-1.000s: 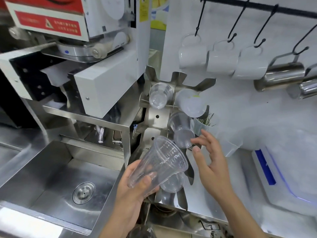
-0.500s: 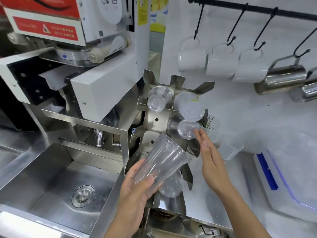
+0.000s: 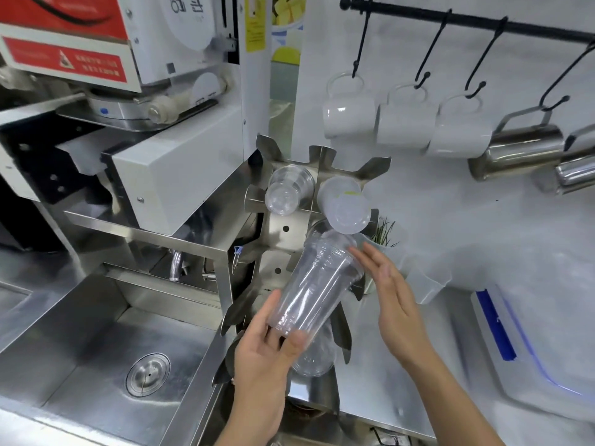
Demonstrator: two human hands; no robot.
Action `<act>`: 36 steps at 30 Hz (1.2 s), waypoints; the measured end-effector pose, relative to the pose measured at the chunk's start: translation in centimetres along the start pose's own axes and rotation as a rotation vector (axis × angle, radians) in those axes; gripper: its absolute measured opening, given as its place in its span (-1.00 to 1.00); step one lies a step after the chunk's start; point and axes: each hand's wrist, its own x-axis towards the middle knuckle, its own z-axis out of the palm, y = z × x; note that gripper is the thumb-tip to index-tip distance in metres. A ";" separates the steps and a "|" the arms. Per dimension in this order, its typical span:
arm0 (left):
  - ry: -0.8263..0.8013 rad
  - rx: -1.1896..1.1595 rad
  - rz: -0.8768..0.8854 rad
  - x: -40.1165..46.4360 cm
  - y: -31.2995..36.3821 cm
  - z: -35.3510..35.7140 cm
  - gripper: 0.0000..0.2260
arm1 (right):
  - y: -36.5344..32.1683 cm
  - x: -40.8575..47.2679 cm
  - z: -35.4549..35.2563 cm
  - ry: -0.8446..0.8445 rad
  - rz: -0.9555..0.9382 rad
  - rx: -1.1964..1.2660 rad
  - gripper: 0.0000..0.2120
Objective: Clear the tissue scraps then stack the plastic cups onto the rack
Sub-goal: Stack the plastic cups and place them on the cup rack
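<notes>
My left hand (image 3: 264,352) grips the base of a clear plastic cup (image 3: 315,284), rim pointing up and away into the middle right slot of the steel cup rack (image 3: 283,226). My right hand (image 3: 391,296) is flat and open beside the cup's rim, fingertips near it. The rack's top left slot holds clear cups (image 3: 286,191). Its top right slot holds white frosted cups (image 3: 346,207). Another clear cup (image 3: 314,358) sits in a lower slot behind my left hand. No tissue scraps are visible.
A steel sink (image 3: 106,358) lies at the lower left. A sealing machine (image 3: 154,130) stands above it. White mugs (image 3: 351,117) and steel pitchers (image 3: 518,152) hang from a black rail (image 3: 467,24) on the wall. A white appliance (image 3: 528,342) is at the right.
My left hand turned the cup and pushed its rim up into the rack's middle right slot, over the cup there. My right hand let go of that cup and opened flat beside it.
</notes>
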 end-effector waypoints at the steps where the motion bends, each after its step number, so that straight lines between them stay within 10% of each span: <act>1: 0.025 0.013 0.019 0.1 -0.2 0.1 -0.12 | 0.1 0.0 -0.1 0.010 -0.002 0.037 -0.47; 36: 0.155 0.002 0.098 4.3 -0.4 4.2 -0.66 | -0.3 -0.3 0.1 0.211 -0.105 -0.116 -0.89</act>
